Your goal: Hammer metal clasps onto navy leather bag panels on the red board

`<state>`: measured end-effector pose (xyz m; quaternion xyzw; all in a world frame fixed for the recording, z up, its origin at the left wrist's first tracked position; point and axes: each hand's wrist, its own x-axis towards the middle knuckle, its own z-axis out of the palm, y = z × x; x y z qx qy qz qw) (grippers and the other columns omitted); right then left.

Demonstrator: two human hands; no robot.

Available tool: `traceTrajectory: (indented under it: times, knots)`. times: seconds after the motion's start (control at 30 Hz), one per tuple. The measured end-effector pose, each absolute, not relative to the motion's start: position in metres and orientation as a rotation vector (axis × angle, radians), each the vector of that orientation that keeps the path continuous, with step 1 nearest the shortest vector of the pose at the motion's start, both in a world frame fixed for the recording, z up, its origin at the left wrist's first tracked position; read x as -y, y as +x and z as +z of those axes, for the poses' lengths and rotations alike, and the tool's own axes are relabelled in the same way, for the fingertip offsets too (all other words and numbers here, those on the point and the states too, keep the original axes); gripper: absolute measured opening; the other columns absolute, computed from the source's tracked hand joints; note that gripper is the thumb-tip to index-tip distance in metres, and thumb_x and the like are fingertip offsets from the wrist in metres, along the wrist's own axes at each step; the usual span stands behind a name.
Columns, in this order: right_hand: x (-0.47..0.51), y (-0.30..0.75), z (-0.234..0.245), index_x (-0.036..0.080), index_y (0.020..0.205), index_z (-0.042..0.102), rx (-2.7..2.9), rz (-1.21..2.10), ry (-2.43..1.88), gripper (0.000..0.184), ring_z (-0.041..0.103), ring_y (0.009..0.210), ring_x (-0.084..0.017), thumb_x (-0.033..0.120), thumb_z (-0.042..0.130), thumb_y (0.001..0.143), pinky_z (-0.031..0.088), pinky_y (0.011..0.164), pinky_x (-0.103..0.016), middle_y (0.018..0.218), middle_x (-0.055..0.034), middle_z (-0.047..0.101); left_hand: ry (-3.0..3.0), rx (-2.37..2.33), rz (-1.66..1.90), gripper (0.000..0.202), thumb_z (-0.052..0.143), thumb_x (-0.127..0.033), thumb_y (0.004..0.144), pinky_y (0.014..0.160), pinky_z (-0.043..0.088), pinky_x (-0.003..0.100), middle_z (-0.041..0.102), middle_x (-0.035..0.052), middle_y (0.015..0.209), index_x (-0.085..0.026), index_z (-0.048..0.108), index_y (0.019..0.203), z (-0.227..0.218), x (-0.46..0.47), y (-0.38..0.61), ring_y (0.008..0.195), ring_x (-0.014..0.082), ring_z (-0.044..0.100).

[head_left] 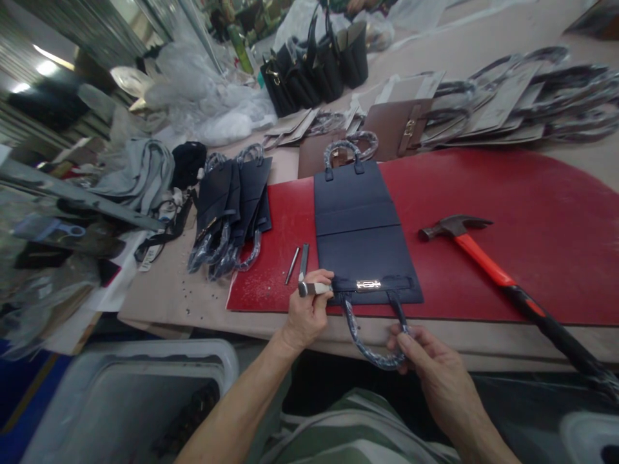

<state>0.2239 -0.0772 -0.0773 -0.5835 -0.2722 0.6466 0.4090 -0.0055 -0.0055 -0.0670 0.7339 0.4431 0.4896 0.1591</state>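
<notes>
A navy handbag panel (360, 206) lies flat on the red mat (483, 187), with a gold clasp (368, 285) on its strap near the front edge. My left hand (308, 312) is closed around a short metal tool (314, 289) with a round end, beside the panel's front left corner; its exact kind I cannot make out. My right hand (428, 354) pinches the plastic-wrapped handle (370, 351) that hangs over the table's front edge. Two slim metal rods (293, 265) lie on the mat left of the panel.
A claw hammer (503, 277) with a red and black grip lies on the right. Several navy bag panels (232, 200) are piled at left. Brown bag panels (399, 129) and black handbags (314, 71) stand farther back. A plastic bin (227, 361) sits below the table at left.
</notes>
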Motion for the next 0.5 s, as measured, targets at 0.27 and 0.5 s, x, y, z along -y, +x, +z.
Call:
traceTrajectory:
  times: [0.27, 0.5]
  knots:
    - [0.076, 0.221, -0.071, 0.017, 0.092, 0.072, 0.706, 1.617, -1.501, 0.050, 0.054, 0.058, -0.015, 0.061, 0.078, 0.069, 0.044, 0.053, -0.028, 0.078, -0.0065, 0.071, 2.035, -1.310, 1.338, 0.014, 0.052, -0.011, 0.093, 0.093, 0.056, 0.038, 0.068, 0.0096, 0.107, -0.019, 0.057, 0.102, -0.066, 0.002, -0.004, 0.104, 0.0212, 0.068]
    - [0.071, 0.254, -0.048, 0.022, 0.089, 0.068, 1.322, 1.119, -1.807, 0.038, 0.066, 0.074, -0.027, 0.058, 0.058, 0.082, 0.050, 0.069, -0.038, 0.081, -0.0095, 0.072, 2.033, -1.308, 1.343, 0.016, 0.050, -0.010, 0.092, 0.091, 0.057, 0.038, 0.067, 0.0098, 0.107, -0.019, 0.057, 0.103, -0.068, 0.003, -0.001, 0.104, 0.0213, 0.067]
